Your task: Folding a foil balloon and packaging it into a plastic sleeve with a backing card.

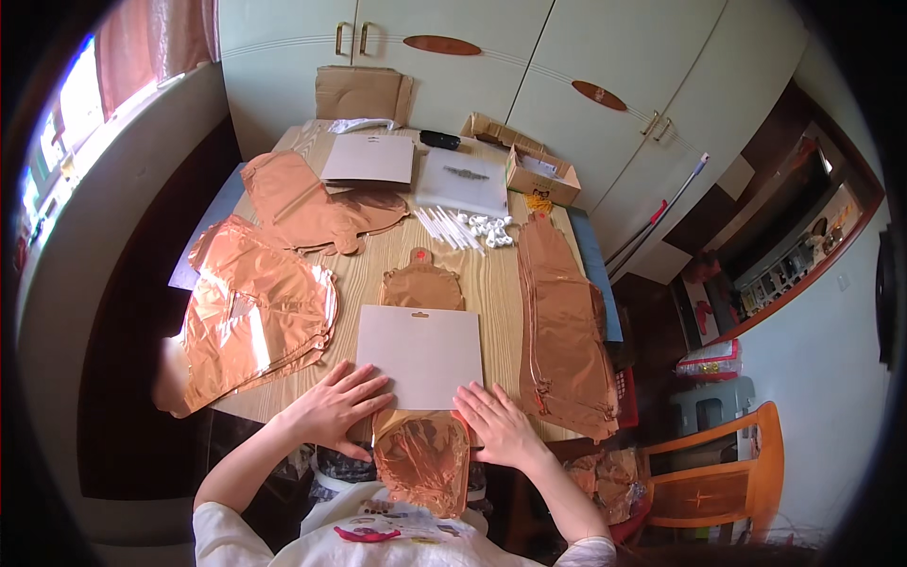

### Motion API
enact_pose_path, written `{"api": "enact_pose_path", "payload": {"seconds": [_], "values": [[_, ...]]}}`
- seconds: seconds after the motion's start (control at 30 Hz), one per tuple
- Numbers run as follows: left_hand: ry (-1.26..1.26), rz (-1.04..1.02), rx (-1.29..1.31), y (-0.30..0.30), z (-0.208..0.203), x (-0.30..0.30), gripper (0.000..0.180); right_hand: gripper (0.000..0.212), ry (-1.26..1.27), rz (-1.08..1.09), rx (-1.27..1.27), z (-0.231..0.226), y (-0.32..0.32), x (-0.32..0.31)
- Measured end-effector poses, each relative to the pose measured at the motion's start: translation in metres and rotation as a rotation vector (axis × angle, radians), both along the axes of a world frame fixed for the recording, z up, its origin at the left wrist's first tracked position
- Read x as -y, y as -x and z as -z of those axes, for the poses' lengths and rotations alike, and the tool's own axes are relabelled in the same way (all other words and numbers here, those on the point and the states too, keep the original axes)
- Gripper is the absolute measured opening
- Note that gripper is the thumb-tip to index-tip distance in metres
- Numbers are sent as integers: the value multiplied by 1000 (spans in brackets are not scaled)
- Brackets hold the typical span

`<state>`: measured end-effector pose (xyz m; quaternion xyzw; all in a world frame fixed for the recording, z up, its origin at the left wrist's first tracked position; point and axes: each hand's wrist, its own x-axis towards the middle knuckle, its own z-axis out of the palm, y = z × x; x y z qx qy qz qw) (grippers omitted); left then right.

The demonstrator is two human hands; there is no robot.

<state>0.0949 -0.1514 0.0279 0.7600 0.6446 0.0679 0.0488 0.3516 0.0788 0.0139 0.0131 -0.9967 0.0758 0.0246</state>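
A pale card (420, 354) with a hanging slot at its far edge lies flat in front of me. Under it is a flat copper-coloured foil balloon (422, 458), whose near end hangs over the table edge toward my lap; its tabbed far end shows beyond the card. My left hand (338, 408) rests with fingers spread at the card's near left corner. My right hand (498, 425) lies at the near right corner, fingers stretched out and fingertips on or beside the card. Neither hand grips anything visible.
Copper foil sheets (260, 307) lie on the left, more (562, 331) on the right. Farther back are pale cards (368, 159), a clear plastic packet (461, 184), white sticks (449, 230), small white pieces (488, 230) and a cardboard box (543, 177). A wooden chair (709, 482) stands right.
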Motion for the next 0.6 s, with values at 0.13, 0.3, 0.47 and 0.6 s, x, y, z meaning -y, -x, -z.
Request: {"api": "enact_pose_path", "payload": {"seconds": [0.13,0.3,0.47,0.6], "values": [[14,2,-9,0,-1,-1,102,101,36,-10,-7,5,2,1],[41,-43,-4,-8,-5,-1,94,90,33,13,-29,6,2,3],[2,-40,-25,-14,-1,-3,91,88,45,21,-32,7,2,4],[-32,-80,-36,-22,-1,-4,88,80,90,28,-96,9,4,4]]}}
